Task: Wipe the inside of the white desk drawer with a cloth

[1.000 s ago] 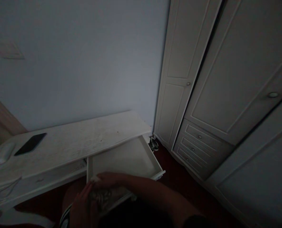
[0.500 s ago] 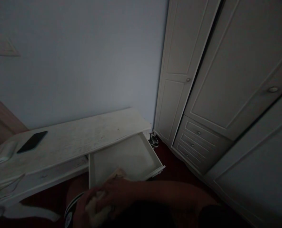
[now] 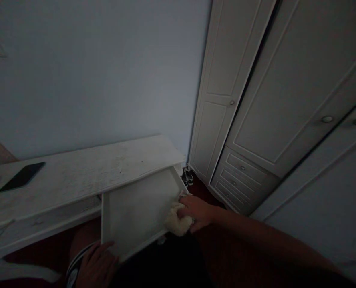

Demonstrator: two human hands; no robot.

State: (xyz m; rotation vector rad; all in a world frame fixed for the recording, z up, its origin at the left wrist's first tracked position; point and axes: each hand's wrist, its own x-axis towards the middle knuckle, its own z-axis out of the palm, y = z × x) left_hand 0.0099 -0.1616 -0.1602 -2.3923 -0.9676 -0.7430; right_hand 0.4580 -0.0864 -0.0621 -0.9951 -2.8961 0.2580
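Note:
A white drawer (image 3: 135,208) is pulled out from under a white desk (image 3: 84,172); I see nothing in it but the cloth. My right hand (image 3: 196,212) is closed on a pale crumpled cloth (image 3: 176,222) and presses it into the drawer's front right corner. My left hand (image 3: 96,266) rests at the drawer's front left edge, fingers curled loosely against it; whether it grips the edge is unclear in the dim light.
A dark phone (image 3: 23,176) lies on the desk's left part. A tall white wardrobe (image 3: 256,100) with small drawers (image 3: 238,180) stands to the right. A pair of shoes (image 3: 187,176) sits on the dark red floor between desk and wardrobe.
My right hand has carried the cloth from the drawer's front left across to its front right corner. My left hand has let go of the cloth and dropped to the drawer's front edge.

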